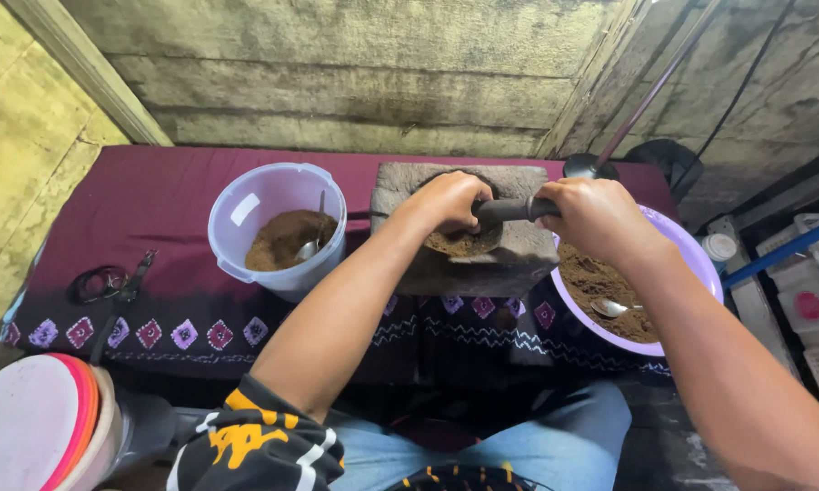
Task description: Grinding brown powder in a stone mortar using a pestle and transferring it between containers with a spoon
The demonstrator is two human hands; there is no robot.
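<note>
A grey stone slab [509, 259] sits on a maroon patterned cloth [155, 209] in front of me, with a heap of brown paste [459, 244] on it. A dark stone roller [509, 209] lies across the slab. My left hand [450, 202] grips its left end, fingers down in the paste. My right hand [600, 216] grips its right end. A clear plastic tub [246, 205] at the left holds brown powder and a metal spoon [314, 238]. A purple bowl [696, 259] at the right holds more brown mix and another spoon [614, 307].
Black scissors [109, 284] lie on the cloth at the far left. A stack of coloured plates [41, 423] is at the lower left. A ladle [591, 165] leans against the wooden wall behind the slab. White crates and a small jar [720, 245] stand at the right.
</note>
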